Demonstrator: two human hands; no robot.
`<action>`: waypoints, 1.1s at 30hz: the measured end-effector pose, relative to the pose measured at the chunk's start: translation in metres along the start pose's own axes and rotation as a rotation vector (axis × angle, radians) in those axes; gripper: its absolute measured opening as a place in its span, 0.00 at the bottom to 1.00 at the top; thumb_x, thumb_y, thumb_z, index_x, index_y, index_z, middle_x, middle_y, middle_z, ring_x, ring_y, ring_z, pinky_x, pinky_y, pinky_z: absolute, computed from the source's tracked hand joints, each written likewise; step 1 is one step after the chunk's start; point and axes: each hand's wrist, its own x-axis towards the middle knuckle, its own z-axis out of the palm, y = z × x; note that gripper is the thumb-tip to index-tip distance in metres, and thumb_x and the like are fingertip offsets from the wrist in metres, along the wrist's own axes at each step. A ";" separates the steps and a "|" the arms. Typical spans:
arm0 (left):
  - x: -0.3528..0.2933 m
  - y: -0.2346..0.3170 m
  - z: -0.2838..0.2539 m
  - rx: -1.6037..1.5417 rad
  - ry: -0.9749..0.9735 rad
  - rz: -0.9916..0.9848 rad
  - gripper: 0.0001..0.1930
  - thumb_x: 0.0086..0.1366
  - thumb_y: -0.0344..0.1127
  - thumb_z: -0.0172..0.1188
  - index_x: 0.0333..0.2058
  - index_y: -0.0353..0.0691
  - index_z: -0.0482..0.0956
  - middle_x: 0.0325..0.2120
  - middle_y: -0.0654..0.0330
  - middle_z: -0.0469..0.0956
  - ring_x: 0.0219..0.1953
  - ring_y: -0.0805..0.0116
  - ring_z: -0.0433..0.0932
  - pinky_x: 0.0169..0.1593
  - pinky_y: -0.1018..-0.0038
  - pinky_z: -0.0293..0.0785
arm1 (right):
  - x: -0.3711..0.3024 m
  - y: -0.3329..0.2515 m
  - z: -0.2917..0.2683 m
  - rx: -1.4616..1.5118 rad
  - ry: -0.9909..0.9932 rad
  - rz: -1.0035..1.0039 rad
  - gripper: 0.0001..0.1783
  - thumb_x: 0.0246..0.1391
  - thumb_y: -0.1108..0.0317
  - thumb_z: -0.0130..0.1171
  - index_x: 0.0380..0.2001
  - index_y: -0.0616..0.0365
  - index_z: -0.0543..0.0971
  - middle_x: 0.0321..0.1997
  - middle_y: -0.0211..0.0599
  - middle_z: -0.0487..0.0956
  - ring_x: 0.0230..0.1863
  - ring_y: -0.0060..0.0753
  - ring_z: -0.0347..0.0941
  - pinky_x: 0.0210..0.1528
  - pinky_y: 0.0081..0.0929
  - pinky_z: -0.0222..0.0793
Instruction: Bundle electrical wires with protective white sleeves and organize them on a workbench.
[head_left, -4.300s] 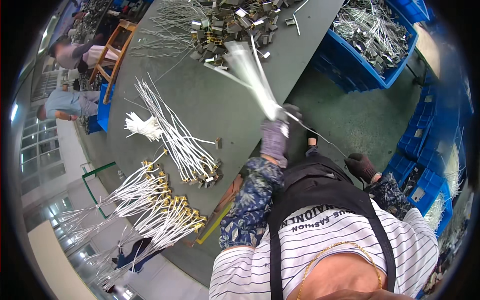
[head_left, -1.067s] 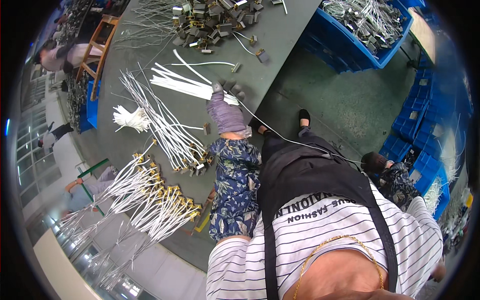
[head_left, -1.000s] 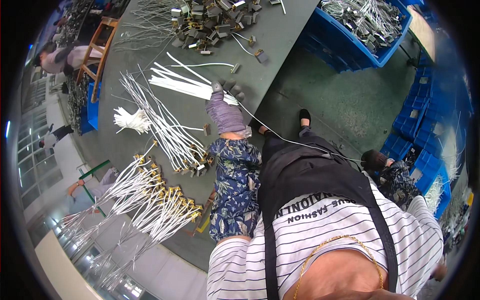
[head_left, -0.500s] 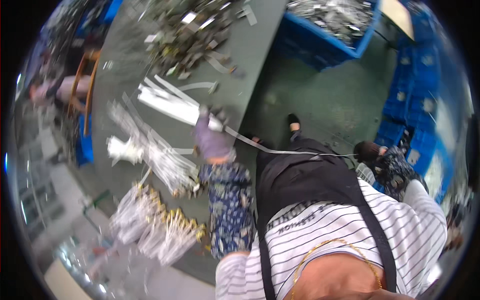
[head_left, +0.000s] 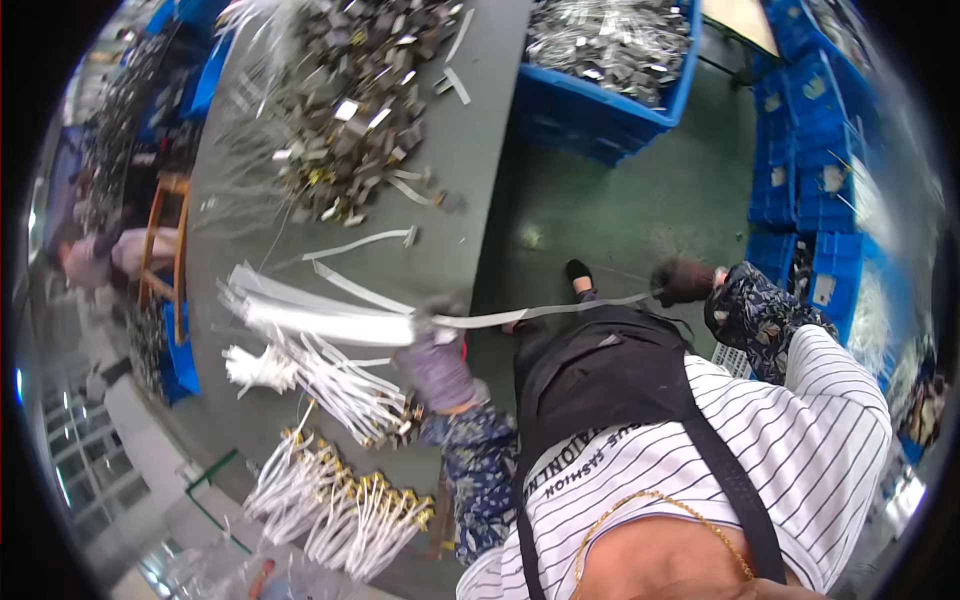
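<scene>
My left hand (head_left: 438, 350), in a purple-grey glove with dark fingertips, is closed around one end of a bundle of white flat cables (head_left: 335, 322) over the grey table. From this hand a single flat cable (head_left: 575, 308) runs across in front of my black apron. Its other end is in my right hand (head_left: 688, 282), closed in a dark glove and held out to the right; motion blurs its fingers. Just nearer than the bundle lies a second pile of white cables (head_left: 345, 395). Loose flat cables (head_left: 360, 243) with small end pieces lie beyond the bundle.
Tied cable bundles with yellowish ends (head_left: 340, 505) lie at the table's near left. A heap of small metallic connectors (head_left: 360, 120) covers its far part. A filled blue crate (head_left: 600, 115) stands right of the table; stacked blue crates (head_left: 790, 150) line the right. Another person (head_left: 105, 260) is at far left.
The view has shifted, so the table's contents appear lower. My right hand has come closer to my left and slightly farther forward. The cable between them still spans both hands.
</scene>
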 end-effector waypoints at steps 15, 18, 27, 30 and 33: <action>0.117 -0.023 -0.106 0.337 0.464 -0.153 0.17 0.69 0.44 0.57 0.28 0.36 0.75 0.14 0.63 0.73 0.12 0.75 0.66 0.15 0.81 0.63 | 0.106 -0.362 -0.086 -0.391 0.689 -0.491 0.29 0.45 0.51 0.68 0.49 0.53 0.76 0.49 0.49 0.75 0.50 0.50 0.75 0.49 0.44 0.73; 0.093 -0.032 -0.069 -0.107 0.369 -0.086 0.14 0.70 0.42 0.56 0.37 0.35 0.75 0.18 0.65 0.71 0.18 0.77 0.66 0.20 0.78 0.61 | 0.124 -0.343 -0.098 -0.002 0.530 -0.367 0.24 0.48 0.54 0.66 0.46 0.54 0.78 0.44 0.47 0.78 0.44 0.43 0.77 0.46 0.40 0.73; 0.054 -0.065 0.071 -0.390 -0.036 -0.361 0.22 0.69 0.47 0.56 0.49 0.32 0.70 0.43 0.47 0.77 0.43 0.56 0.78 0.49 0.57 0.80 | 0.040 -0.105 0.023 -0.285 0.437 -1.211 0.07 0.44 0.66 0.60 0.25 0.55 0.75 0.25 0.42 0.71 0.28 0.47 0.72 0.29 0.42 0.67; 0.053 -0.056 0.082 -0.279 -0.020 -0.263 0.20 0.72 0.45 0.52 0.43 0.29 0.74 0.34 0.54 0.78 0.35 0.64 0.78 0.43 0.67 0.79 | -0.024 -0.004 0.028 0.042 0.123 -0.054 0.15 0.50 0.57 0.63 0.30 0.59 0.83 0.26 0.46 0.80 0.26 0.43 0.76 0.31 0.36 0.71; 0.060 -0.027 0.077 0.196 0.116 -0.052 0.22 0.72 0.45 0.51 0.45 0.26 0.76 0.33 0.56 0.78 0.32 0.69 0.75 0.37 0.72 0.73 | -0.071 0.046 0.030 0.409 0.159 0.343 0.16 0.46 0.57 0.66 0.29 0.61 0.81 0.24 0.39 0.79 0.24 0.32 0.74 0.27 0.35 0.69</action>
